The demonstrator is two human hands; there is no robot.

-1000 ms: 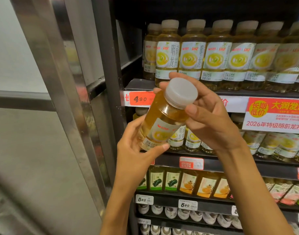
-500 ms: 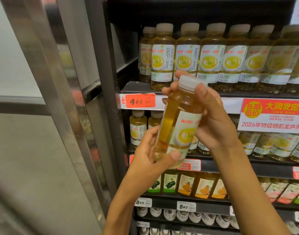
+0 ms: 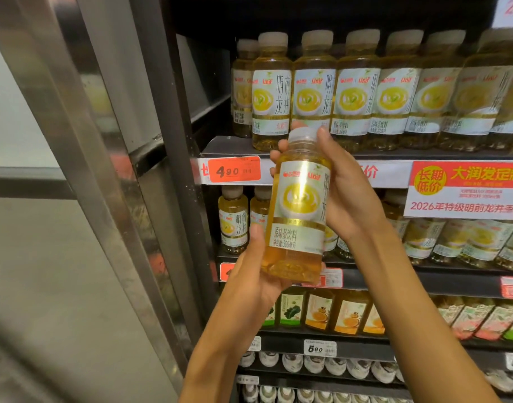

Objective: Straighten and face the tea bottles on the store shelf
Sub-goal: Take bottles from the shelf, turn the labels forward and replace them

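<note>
Both forearms reach up from the lower edge of the view toward the shelving. The left hand (image 3: 250,282) cups the base of a tea bottle (image 3: 297,216), palm under it, thumb pressed up along the bottle's left side. The right hand (image 3: 346,196) wraps the upper half from behind and the right, fingertips showing past the left edge of the neck and the thumb lying beside the cap (image 3: 303,133). The bottle is held nearly upright in the air in front of the shelf edge (image 3: 394,173), label facing the camera. It is clear, smooth plastic filled with amber liquid, cylindrical with a ribbed base, a glossy white-and-gold label and a pale, wide round cap. Behind it, a row of matching bottles (image 3: 357,91) stands on the upper shelf, labels forward. An orange price tag (image 3: 234,170) marked 4.90 sits on the shelf edge just left of the held bottle.
</note>
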